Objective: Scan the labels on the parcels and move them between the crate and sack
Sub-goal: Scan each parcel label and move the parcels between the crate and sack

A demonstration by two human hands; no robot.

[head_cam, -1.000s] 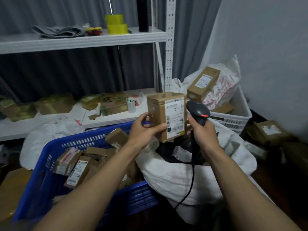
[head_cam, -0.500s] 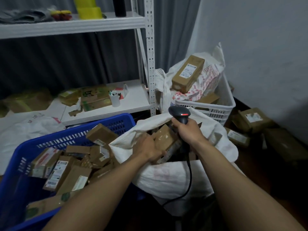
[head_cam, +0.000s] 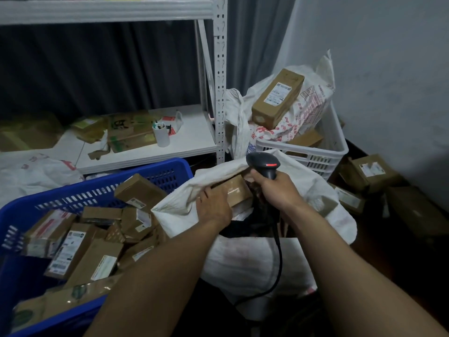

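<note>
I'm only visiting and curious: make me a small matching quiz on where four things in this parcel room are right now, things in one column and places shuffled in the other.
Things:
1. barcode scanner
2. long cardboard box
3. white cup
4. small parcel

Places:
A. on the lower shelf
B. gripped by the left hand at the mouth of the white sack
C. on top of the printed sack in the white crate
D. gripped by the right hand

Pairs: 1-D, 2-C, 3-A, 4-B

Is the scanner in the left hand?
No, the right hand grips the scanner, while the left hand holds a box in the sack.
</note>
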